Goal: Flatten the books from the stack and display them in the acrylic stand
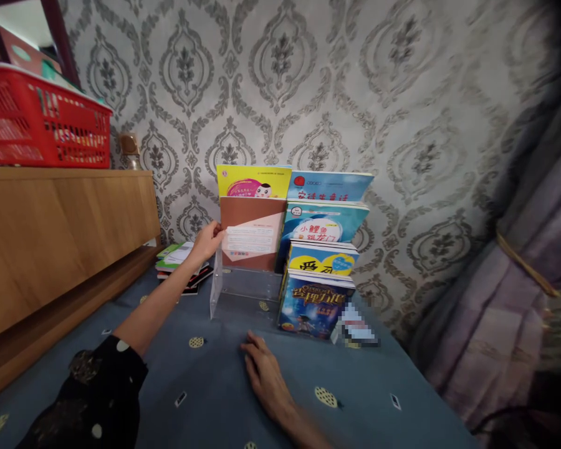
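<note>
My left hand (209,240) is closed at the left edge of a brown book (253,218), its fingers pinching that edge. The brown book stands upright in a clear plastic rack (215,287), in front of a yellow book (255,179). My right hand (262,368) lies on the blue cloth in front of the rack, fingers loosely stretched and holding nothing. The rack's right side holds stepped rows: a light blue book (330,186) at the back, a teal book (325,221), a yellow and blue book (322,259), and a dark blue book (313,307) in front.
A pile of books (180,259) lies left of the rack, beside a wooden cabinet (70,243). On the cabinet sits a red basket (75,125). The patterned blue cloth (364,411) covers the surface. A tied curtain (490,324) hangs at the right.
</note>
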`<state>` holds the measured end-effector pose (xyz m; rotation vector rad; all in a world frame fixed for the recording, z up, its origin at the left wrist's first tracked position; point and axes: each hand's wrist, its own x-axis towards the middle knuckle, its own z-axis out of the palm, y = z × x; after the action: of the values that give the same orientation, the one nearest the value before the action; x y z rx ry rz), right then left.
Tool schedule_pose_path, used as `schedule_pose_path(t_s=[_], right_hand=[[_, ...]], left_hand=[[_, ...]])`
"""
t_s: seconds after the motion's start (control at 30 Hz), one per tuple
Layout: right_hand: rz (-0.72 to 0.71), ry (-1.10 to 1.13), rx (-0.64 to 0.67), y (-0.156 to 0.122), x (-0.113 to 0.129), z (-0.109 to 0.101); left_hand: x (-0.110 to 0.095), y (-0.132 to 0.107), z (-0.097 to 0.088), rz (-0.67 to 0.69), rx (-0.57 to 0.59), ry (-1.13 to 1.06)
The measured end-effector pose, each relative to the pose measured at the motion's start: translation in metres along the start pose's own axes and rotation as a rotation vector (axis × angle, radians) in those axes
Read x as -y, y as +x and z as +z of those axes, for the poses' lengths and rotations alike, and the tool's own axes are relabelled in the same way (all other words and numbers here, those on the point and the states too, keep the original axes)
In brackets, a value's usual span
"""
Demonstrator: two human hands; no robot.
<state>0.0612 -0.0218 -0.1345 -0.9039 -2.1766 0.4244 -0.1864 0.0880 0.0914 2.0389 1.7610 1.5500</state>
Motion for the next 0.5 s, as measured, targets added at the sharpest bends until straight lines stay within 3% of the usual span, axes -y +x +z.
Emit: schedule_pose_path(t_s=[0.2, 0.37, 0.5], right_hand=[[0.025, 0.061, 0.043, 0.003, 0.002, 0.0], [0.025, 0.057, 0.059, 0.004, 0.003, -0.004], [0.008, 0.054, 0.052, 0.004, 0.003, -0.005]], left_hand=[[0.018, -0.006, -0.018, -0.028, 0.067, 0.003], [0.066, -0.02, -0.035, -0.163, 0.087, 0.221], [0.108, -0.046, -0.029, -0.228, 0.166, 0.443]])
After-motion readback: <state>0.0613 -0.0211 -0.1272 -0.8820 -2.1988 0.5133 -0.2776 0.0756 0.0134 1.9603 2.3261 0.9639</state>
